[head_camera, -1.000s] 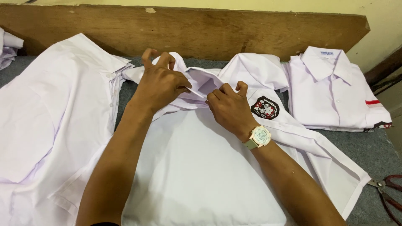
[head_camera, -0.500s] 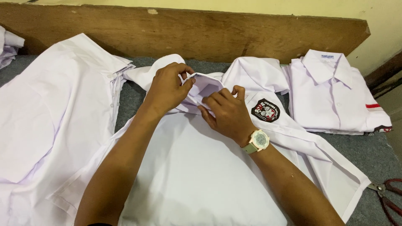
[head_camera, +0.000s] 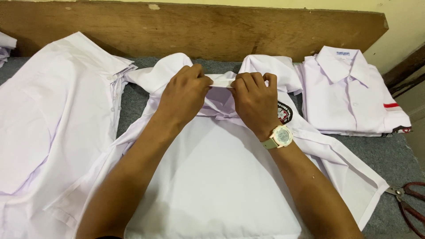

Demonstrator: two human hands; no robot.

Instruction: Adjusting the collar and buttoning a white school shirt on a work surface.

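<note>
A white shirt [head_camera: 212, 177] lies spread on the grey table in front of me, its back facing up. A dark round badge [head_camera: 284, 113] sits on its right sleeve. My left hand [head_camera: 183, 95] and my right hand [head_camera: 254, 99] both pinch the shirt's collar [head_camera: 221, 80] at the far end, fingertips almost meeting on the folded edge. A pale green watch [head_camera: 279, 136] is on my right wrist.
A folded white shirt [head_camera: 349, 93] lies at the right. Several white shirts [head_camera: 48, 115] are piled at the left. A wooden board [head_camera: 199, 26] stands along the back. Red-handled scissors [head_camera: 409, 199] rest on the grey cloth [head_camera: 389, 155] at the lower right.
Both hands have come together on the collar and now pinch its folded edge side by side. The view has shifted slightly.
</note>
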